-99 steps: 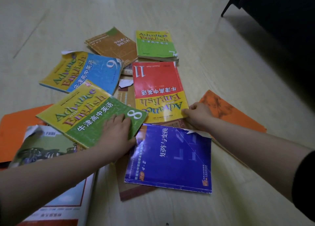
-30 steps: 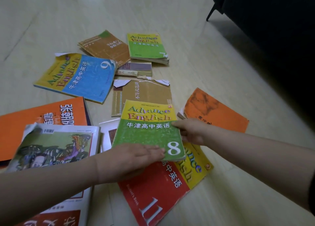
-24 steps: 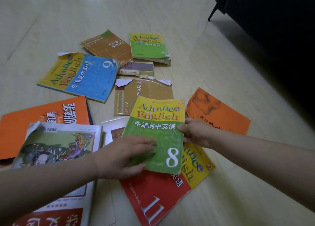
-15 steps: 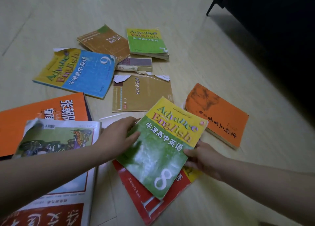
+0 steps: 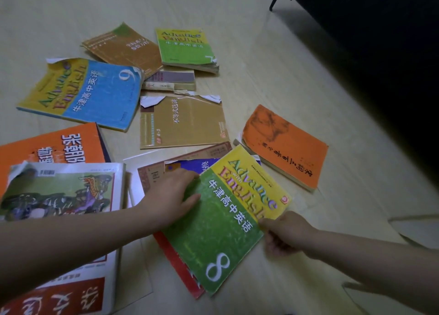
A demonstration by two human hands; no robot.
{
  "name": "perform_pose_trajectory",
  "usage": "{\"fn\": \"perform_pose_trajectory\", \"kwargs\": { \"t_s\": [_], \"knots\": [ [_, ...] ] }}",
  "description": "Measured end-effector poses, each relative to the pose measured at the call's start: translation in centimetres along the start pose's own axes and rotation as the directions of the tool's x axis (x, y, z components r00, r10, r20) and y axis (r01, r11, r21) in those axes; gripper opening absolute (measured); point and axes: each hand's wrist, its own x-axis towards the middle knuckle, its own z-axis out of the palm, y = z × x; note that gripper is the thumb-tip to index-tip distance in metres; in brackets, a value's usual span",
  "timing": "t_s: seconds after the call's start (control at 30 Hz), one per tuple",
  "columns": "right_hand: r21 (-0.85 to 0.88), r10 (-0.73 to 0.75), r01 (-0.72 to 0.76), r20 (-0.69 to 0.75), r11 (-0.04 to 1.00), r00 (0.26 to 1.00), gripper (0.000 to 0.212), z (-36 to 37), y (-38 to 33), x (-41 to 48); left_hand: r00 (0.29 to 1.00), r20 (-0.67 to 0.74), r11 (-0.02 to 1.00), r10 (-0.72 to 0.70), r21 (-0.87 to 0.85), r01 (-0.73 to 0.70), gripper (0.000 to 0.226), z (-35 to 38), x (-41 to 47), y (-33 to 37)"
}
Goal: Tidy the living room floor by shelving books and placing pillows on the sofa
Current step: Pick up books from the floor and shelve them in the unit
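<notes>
Swung clockwise since a second ago, the green book (image 5: 221,231) lies askew on the red book (image 5: 177,264), at 6 o'clock in the floor (image 5: 261,89) scatter. The left grip (image 5: 173,196) touches its 9 o'clock edge with fingers straight. The right grip (image 5: 282,234) pinches its 3 o'clock edge, fingers curled under.

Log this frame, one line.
phase: gathering books | left hand: touches green book | right hand: grips its edge | beneath: red book
</notes>
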Motion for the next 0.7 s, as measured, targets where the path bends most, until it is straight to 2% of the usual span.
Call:
{"fn": "perform_pose_trajectory", "kwargs": {
  "t_s": [0.1,0.23,0.43,0.5,0.57,0.7],
  "knots": [
    [-0.21,-0.176,0.174,0.01,0.962,0.984,0.051,-0.3,-2.1,-0.2,1.0,0.004,1.0,0.01,-0.002,-0.01,0.038,-0.5,-0.7,0.1],
    [-0.295,-0.404,0.389,0.013,0.872,0.915,0.036,1.5,-5.5,0.3,1.0,-0.022,1.0,-0.011,0.007,0.012,0.034,-1.8,-2.2,-0.4],
    [-0.441,-0.59,0.532,0.006,0.723,0.807,0.017,4.1,-9.5,1.3,0.992,-0.077,0.995,-0.101,-0.001,0.102,0.054,-4.1,-4.4,-2.4],
    [-0.465,-0.628,0.556,-0.001,0.689,0.778,0.015,4.4,-10.8,1.8,0.977,-0.121,0.984,-0.176,-0.033,0.173,0.05,-4.9,-4.5,-2.9],
    [-0.461,-0.668,0.587,-0.017,0.665,0.744,0.015,4.6,-12.7,2.7,0.947,-0.167,0.961,-0.273,-0.082,0.263,0.033,-5.7,-4.5,-3.9],
    [-0.452,-0.729,0.631,-0.066,0.631,0.682,0.013,4.4,-16.8,4.7,0.88,-0.224,0.898,-0.419,-0.245,0.365,0.031,-6.9,-3.0,-5.9]
  ]
}}
